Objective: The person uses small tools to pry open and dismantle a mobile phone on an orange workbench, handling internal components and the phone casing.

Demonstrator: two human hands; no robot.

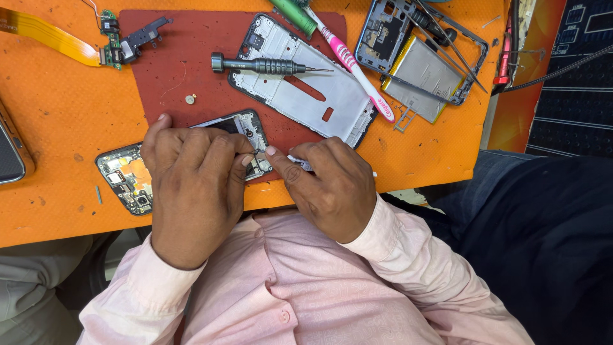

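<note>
- Your left hand (pixel 191 191) lay palm-down over the opened phone (pixel 137 176), fingers curled and pressing it to the bench (pixel 57 121); it gripped the phone's upper edge.
- The phone sat at the near edge of the bench, partly on the red mat (pixel 185 64), its circuit board showing at the left of your hand.
- Your right hand (pixel 332 185) was closed around a thin metal tool (pixel 299 162), likely tweezers, with the tip touching the phone's right end just beside your left fingers.
- A dark screwdriver (pixel 262 65) rested across a bare phone frame (pixel 306 86) farther out on the mat.
- A pink toothbrush (pixel 354 64) lay slantwise at the frame's right edge.
- Far right: a second opened phone with a silver battery (pixel 418 67), tweezers lying across it.
- Far left: a small green board (pixel 112 41) with a yellow flex ribbon (pixel 45 35).
- A tiny round part (pixel 190 99) sat alone on the mat.
</note>
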